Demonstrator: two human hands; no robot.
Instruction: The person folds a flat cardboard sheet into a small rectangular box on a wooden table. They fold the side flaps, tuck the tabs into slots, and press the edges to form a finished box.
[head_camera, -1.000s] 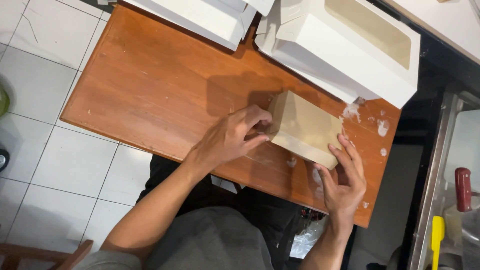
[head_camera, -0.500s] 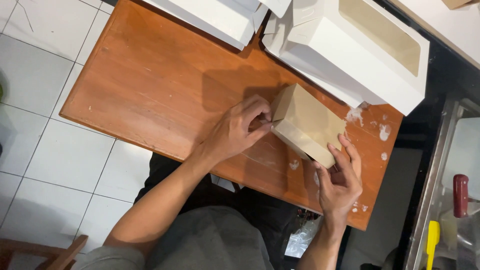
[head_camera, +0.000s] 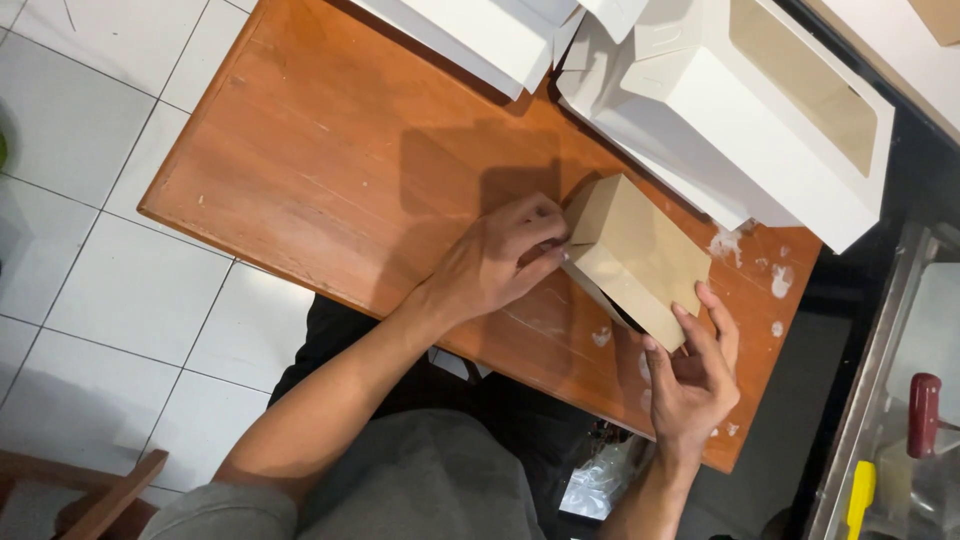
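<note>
A small brown cardboard box (head_camera: 637, 256) stands on a wooden table (head_camera: 330, 170), tilted a little off the surface. My left hand (head_camera: 495, 262) presses its fingers against the box's left end, pinching a flap there. Fingers of my right hand (head_camera: 692, 375) hold the box's lower right corner from below. Both hands grip the same box.
Several white window boxes (head_camera: 760, 130) and flat white box blanks (head_camera: 470, 35) are stacked at the table's far edge. White smears spot the table's right end (head_camera: 775, 275). Tiled floor (head_camera: 90, 260) lies to the left; a red handle (head_camera: 922, 412) and a yellow tool (head_camera: 858, 495) sit at right.
The box has turned and lifted slightly between my hands; my left fingers have shifted along its left end. My right hand stays under the lower corner.
</note>
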